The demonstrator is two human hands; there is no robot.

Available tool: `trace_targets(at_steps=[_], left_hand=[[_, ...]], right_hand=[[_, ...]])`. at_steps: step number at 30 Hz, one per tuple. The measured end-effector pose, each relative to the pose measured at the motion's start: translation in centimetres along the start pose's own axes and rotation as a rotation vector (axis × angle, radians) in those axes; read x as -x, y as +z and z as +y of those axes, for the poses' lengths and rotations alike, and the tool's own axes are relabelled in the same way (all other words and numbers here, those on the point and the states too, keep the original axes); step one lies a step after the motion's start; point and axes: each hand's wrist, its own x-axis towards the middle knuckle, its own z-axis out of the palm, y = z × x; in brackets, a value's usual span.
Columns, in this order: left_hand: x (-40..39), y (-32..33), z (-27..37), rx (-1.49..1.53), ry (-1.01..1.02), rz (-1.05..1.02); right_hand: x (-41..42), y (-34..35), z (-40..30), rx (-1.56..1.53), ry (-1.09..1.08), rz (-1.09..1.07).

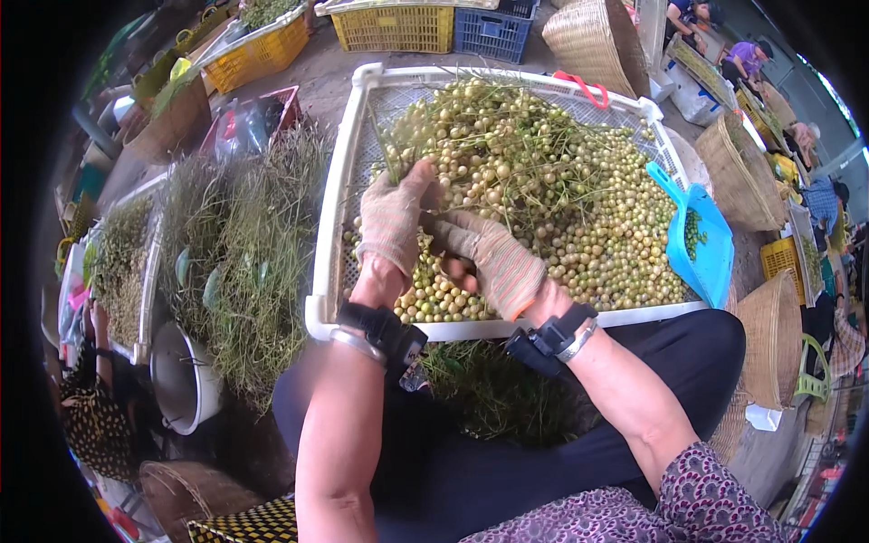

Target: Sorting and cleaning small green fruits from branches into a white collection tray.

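Note:
A white mesh tray lies before me, heaped with small round yellow-green fruits. Many fruits in the far middle still hang on thin green stalks. My left hand, in a knitted work glove, grips a thin green stem over the tray's left side. Just right of it, my right hand, gloved too with bare fingertips showing, is curled low over the loose fruits. Its fingers reach under the left hand, and what lies between them is hidden. A blue plastic dustpan holding small green bits leans on the tray's right edge.
Left of the tray rises a pile of stripped stalks, with a metal bucket beside it. Yellow and blue crates stand beyond. Woven baskets line the right, where other people sit at trays. A red strap crosses the far rim.

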Motion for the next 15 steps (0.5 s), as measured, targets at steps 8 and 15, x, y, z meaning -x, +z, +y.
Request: trace_targets(at_steps=[8,15], left_hand=[[-0.8,-0.2,-1.6,0.244,-0.078,0.022],[-2.5,-1.2,-1.1,0.362,-0.064,0.256]], right_hand=[[-0.4,-0.3,-0.4,0.515,-0.025,0.253],[-1.8,-3.1,1.2,1.23,-0.763,0.194]])
